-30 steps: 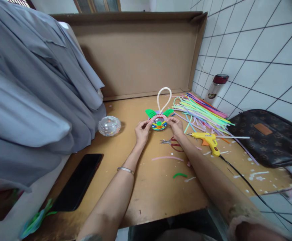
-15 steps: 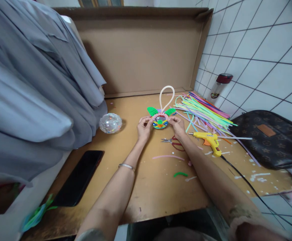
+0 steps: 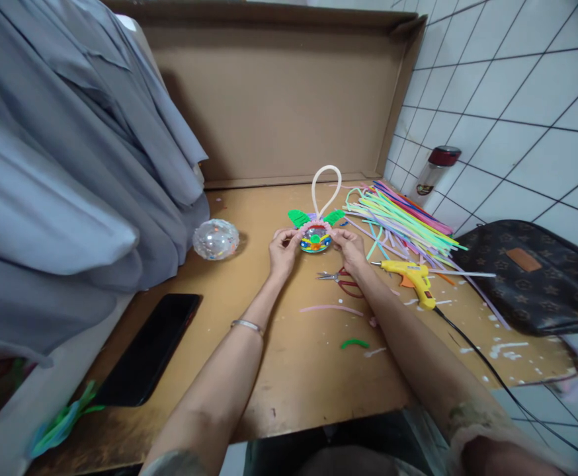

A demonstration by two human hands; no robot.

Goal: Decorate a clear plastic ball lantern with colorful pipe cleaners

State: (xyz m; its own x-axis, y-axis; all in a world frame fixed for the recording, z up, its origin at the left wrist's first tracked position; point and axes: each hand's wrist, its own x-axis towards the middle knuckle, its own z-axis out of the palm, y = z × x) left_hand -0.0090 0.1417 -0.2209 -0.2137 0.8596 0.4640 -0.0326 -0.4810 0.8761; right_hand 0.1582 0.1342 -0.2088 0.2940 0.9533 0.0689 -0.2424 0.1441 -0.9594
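Observation:
A clear ball ornament [image 3: 315, 238] sits on the table, dressed with coloured pipe cleaners: two green leaf shapes, a pink curly strip and a tall white loop [image 3: 327, 166] on top. My left hand [image 3: 284, 248] pinches its left side where the pink strip ends. On the opposite side, the fingertips of my right hand [image 3: 348, 248] are pressed together at the other end of that strip. Whether the fingers grip the strip or the ball itself is too small to tell. Red-handled scissors [image 3: 343, 280] lie just below, partly covered by my right wrist.
To the right are a pile of pipe cleaners [image 3: 403, 221], a yellow glue gun [image 3: 415, 276] with its cord, and a brown bag [image 3: 532, 291]. A second clear ball [image 3: 216, 239] and a black phone [image 3: 150, 350] lie left, beside grey cloth [image 3: 135, 165]. Cardboard [image 3: 279, 99] stands behind.
The whole view has shifted slightly, so things appear a little further left. Both hands keep the same hold on the ball ornament.

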